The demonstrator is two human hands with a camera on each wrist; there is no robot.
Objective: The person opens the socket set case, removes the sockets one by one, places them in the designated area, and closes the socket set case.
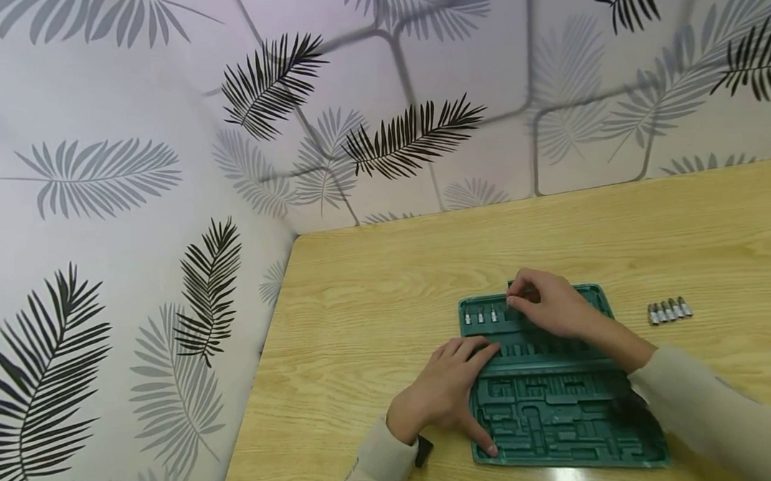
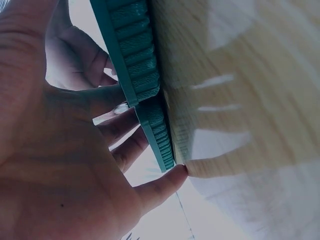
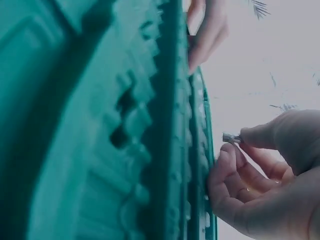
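A green moulded tool case lies unfolded on the table, with shaped recesses in both halves. Three silver socket bits stand in a row at its upper left. Over that row, my right hand pinches a small silver socket bit between thumb and fingers, seen in the right wrist view. My left hand rests spread along the case's left side, thumb on the lower half and index finger near the middle. In the left wrist view, its fingers reach along the case's outer edge.
Several socket bits lie side by side on the wooden table, right of the case. A small black object shows by the left sleeve. Leaf-patterned walls border the table behind and at left.
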